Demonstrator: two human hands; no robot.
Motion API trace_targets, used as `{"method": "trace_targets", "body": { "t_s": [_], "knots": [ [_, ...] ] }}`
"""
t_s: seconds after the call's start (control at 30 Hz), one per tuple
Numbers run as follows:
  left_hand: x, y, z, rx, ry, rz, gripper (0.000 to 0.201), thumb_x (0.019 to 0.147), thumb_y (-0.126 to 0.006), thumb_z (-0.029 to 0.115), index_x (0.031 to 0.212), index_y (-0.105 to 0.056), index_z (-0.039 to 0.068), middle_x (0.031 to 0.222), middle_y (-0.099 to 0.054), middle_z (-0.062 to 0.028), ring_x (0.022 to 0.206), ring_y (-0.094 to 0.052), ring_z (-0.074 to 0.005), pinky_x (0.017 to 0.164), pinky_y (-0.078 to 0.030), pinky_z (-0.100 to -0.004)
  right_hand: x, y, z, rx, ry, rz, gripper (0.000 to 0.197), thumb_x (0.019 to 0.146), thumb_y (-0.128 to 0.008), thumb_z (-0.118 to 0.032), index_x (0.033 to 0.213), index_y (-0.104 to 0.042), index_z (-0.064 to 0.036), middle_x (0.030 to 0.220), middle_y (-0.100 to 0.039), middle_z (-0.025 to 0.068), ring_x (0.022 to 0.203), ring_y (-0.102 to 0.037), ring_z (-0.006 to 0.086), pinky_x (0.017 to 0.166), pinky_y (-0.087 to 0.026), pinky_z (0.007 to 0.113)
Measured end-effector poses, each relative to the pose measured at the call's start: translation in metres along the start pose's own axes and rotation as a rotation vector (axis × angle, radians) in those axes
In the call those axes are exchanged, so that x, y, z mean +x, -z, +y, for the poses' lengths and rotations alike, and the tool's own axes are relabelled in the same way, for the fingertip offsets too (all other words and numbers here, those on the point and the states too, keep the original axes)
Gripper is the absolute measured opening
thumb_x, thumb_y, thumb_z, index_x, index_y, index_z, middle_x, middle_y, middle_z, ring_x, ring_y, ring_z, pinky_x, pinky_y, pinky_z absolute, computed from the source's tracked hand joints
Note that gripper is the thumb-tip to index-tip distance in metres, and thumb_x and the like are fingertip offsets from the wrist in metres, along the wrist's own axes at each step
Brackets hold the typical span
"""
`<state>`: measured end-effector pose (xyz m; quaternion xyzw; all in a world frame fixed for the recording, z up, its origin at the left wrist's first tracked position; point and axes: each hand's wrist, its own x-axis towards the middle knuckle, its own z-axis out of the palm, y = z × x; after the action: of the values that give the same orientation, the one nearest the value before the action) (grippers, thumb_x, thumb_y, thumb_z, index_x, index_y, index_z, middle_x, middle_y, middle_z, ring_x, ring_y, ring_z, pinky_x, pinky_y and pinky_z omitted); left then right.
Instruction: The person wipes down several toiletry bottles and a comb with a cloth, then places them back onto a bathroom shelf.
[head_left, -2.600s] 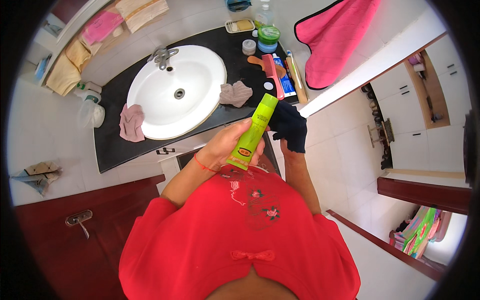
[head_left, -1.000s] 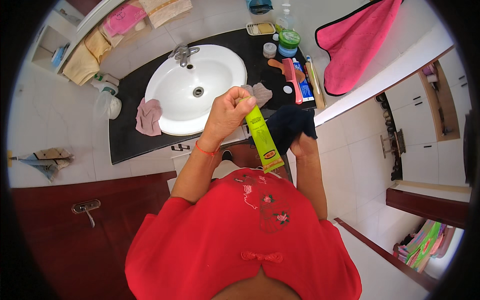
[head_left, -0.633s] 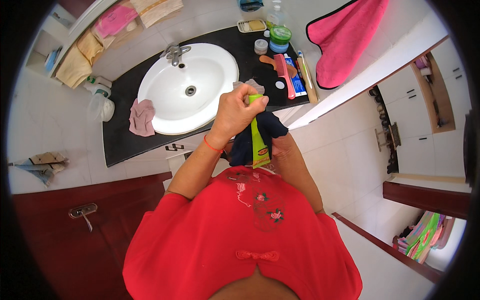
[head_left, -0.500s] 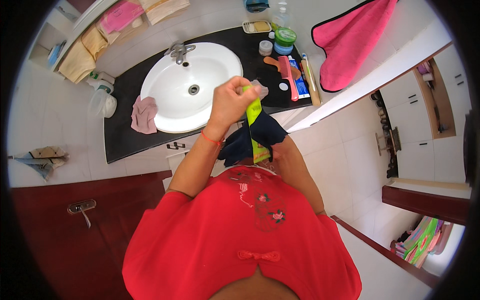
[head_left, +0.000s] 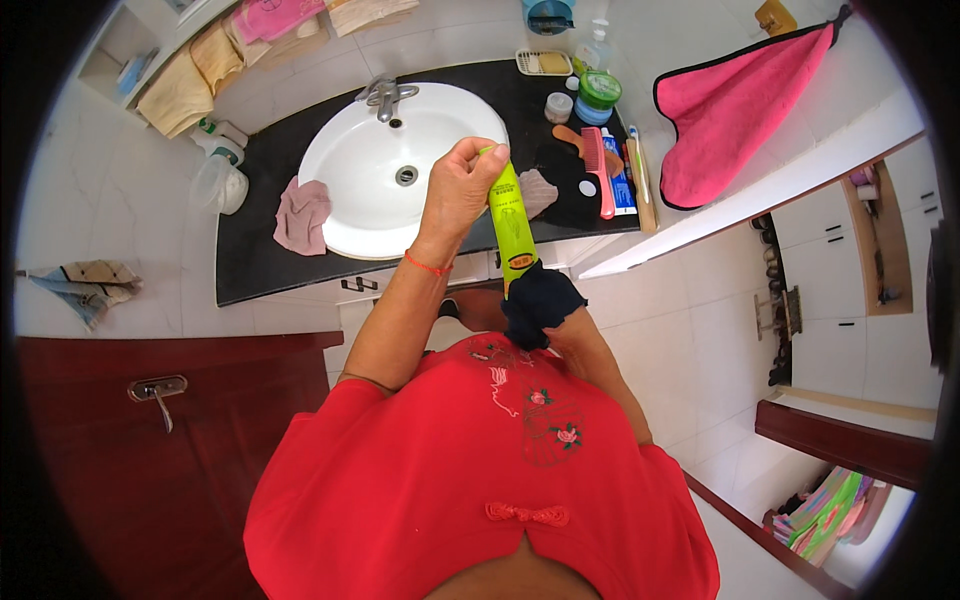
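From the head camera, you hold a long lime-green tube [head_left: 512, 225] with a yellow and red label patch near its lower end. Your left hand [head_left: 462, 187] is closed around the tube's upper end, fingers wrapped over the top so the cap cannot be made out. The tube slants down from that fist toward your chest. Its lower end sinks into a dark navy cloth [head_left: 540, 303] bunched around it. Your right hand [head_left: 566, 333] sits under and behind that cloth, mostly hidden, so you cannot tell how its fingers are set, though it appears to press the cloth to the tube.

Just beyond your left hand lies the white basin [head_left: 400, 170] set in a black counter [head_left: 250, 265]. A pink rag [head_left: 300, 215] rests at the basin's edge, out past your left wrist. Beyond the tube, to the right of your left hand, a pink comb [head_left: 597, 170] lies on the counter with a crumpled beige rag [head_left: 538, 190] nearer the tube.

Against the picture of half a second ago, the cloth has slid down the tube: it then covered the middle, close beneath your left fist, and now wraps only the bottom end, leaving most of the green length bare. Your left hand keeps its grip on the top.
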<state>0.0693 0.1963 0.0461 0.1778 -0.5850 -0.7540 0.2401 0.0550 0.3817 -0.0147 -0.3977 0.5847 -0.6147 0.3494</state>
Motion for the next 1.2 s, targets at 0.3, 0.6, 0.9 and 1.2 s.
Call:
{"method": "trace_targets", "body": {
  "t_s": [0.3, 0.6, 0.9, 1.2],
  "knots": [
    [-0.017, -0.029, -0.03, -0.42, 0.201, -0.247, 0.044, 0.096, -0.038, 0.042, 0.114, -0.045, 0.003, 0.074, -0.058, -0.0081, 0.065, -0.058, -0.0161, 0.062, -0.049, -0.0273, -0.001, 0.014, 0.063, 0.082, 0.059, 0.109, 0.012, 0.085, -0.059, -0.015, 0.091, -0.056, -0.0059, 0.073, -0.058, 0.0036, 0.059, -0.059, 0.0156, 0.051, -0.049, 0.029],
    [-0.023, -0.028, -0.032, -0.399, 0.24, -0.203, 0.052, 0.097, -0.024, 0.048, 0.115, -0.044, 0.003, 0.071, -0.054, -0.0068, 0.06, -0.056, -0.0181, 0.059, -0.048, -0.0319, -0.014, 0.02, 0.009, 0.868, -0.363, 0.115, 0.024, 0.073, -0.063, -0.016, 0.091, -0.056, -0.0022, 0.08, -0.058, 0.0066, 0.078, -0.06, 0.021, 0.068, -0.047, 0.033],
    [-0.038, -0.034, -0.044, 0.214, -0.007, -0.232, 0.036, 0.089, -0.055, 0.035, 0.104, -0.054, 0.003, 0.077, -0.056, -0.0058, 0.058, -0.049, -0.011, 0.057, -0.042, -0.0248, 0.017, 0.037, -0.056, -1.015, -0.231, -0.15, 0.023, 0.073, -0.062, -0.013, 0.095, -0.057, -0.0061, 0.088, -0.059, 0.0133, 0.082, -0.059, 0.028, 0.077, -0.043, 0.039],
    [-0.049, -0.048, -0.04, 0.826, -0.42, -0.352, 0.033, 0.072, -0.07, 0.009, 0.099, -0.054, 0.001, 0.078, -0.057, -0.0115, 0.066, -0.055, -0.0219, 0.063, -0.045, -0.0314, 0.002, 0.038, -0.009, 0.082, -0.024, 0.576, 0.018, 0.086, -0.051, -0.008, 0.101, -0.056, -0.0004, 0.09, -0.058, 0.0061, 0.082, -0.056, 0.0163, 0.07, -0.046, 0.029]
  ]
}}
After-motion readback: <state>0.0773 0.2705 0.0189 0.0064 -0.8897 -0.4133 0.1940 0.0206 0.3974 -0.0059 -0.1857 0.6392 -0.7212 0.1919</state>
